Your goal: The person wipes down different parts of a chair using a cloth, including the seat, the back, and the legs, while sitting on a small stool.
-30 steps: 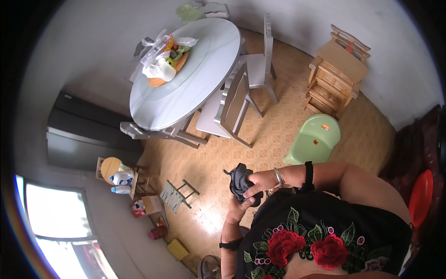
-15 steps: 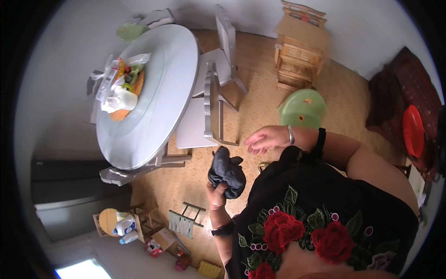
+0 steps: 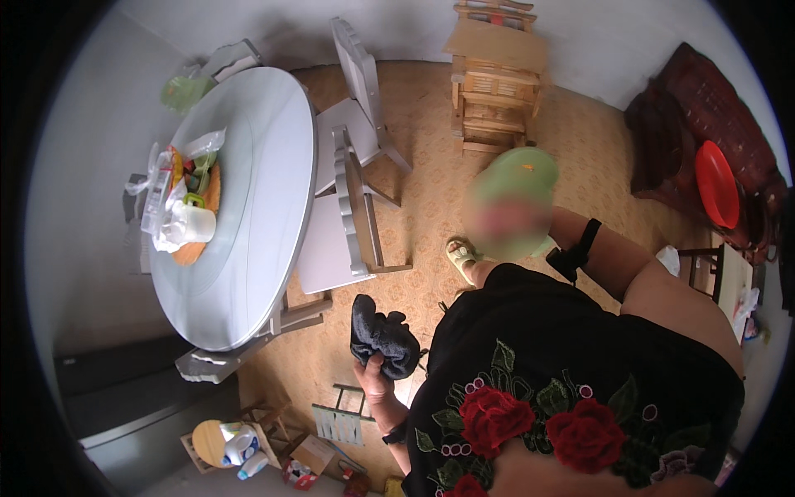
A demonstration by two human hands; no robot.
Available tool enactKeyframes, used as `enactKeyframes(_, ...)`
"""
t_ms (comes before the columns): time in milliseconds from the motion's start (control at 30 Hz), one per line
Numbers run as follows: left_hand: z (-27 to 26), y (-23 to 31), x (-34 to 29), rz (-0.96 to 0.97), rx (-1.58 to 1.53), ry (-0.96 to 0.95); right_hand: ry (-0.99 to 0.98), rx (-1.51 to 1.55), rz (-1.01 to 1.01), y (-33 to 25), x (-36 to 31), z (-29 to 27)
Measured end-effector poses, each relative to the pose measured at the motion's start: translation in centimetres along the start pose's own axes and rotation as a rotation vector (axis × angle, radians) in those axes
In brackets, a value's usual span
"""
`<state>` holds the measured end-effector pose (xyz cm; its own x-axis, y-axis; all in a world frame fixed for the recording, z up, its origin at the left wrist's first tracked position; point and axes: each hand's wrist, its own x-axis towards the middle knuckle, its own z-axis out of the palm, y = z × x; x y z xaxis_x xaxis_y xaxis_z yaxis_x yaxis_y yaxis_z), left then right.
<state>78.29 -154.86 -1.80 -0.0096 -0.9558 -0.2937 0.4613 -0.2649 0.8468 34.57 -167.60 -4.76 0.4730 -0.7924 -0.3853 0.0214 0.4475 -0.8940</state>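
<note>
A bunched dark grey cloth (image 3: 383, 335), soft and fuzzy-looking, is gripped from below by my left hand (image 3: 375, 379). It hangs above the floor, between the grey chairs and my black dress. My right hand (image 3: 507, 217) is reached out in front of a green plastic stool (image 3: 523, 170). That hand is smeared, so its fingers cannot be made out, nor whether it touches the stool. A dark band circles my right forearm.
Grey chairs (image 3: 344, 219) stand around a round table (image 3: 277, 166) holding bags and a white jug. Wooden chairs (image 3: 497, 87) are stacked by the far wall. A red basin (image 3: 716, 184) leans on dark red furniture at right. A small folding stool (image 3: 339, 422) sits at lower left.
My right hand has moved away from the cloth, out to the green stool. My left hand still holds the cloth, now slightly lower and further left. The whole view has shifted, and my foot shows.
</note>
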Motion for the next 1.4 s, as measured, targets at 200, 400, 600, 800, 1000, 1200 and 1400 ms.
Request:
enactKeyframes(200,-0.3,-0.1,0.9,-0.007,-0.015,-0.032,0.237,0.062,0.253,-1.0,-1.0,-0.2)
enactKeyframes(400,-0.1,-1.2,1.2,0.024,-0.043,-0.065,0.213,-0.029,0.165,-0.9,-2.0,0.3)
enactKeyframes(600,-0.3,-0.9,0.7,-0.055,-0.016,-0.079,0.199,0.049,0.133,-0.8,-0.8,-0.5)
enactKeyframes(800,1.6,-1.4,2.1,-0.124,-0.003,-0.155,0.324,0.144,0.258,0.5,-1.5,-3.8)
enactKeyframes(1000,8.2,-0.2,6.5,-0.242,0.122,-0.250,0.482,0.211,0.235,6.1,-1.7,-11.8)
enactKeyframes(1200,12.9,1.7,14.3,-0.189,0.490,-0.377,0.568,0.355,0.055,8.8,-1.5,-17.6)
enactKeyframes(1400,21.2,2.6,21.3,-0.277,0.680,-0.473,0.689,0.459,0.140,6.8,-2.9,-22.8)
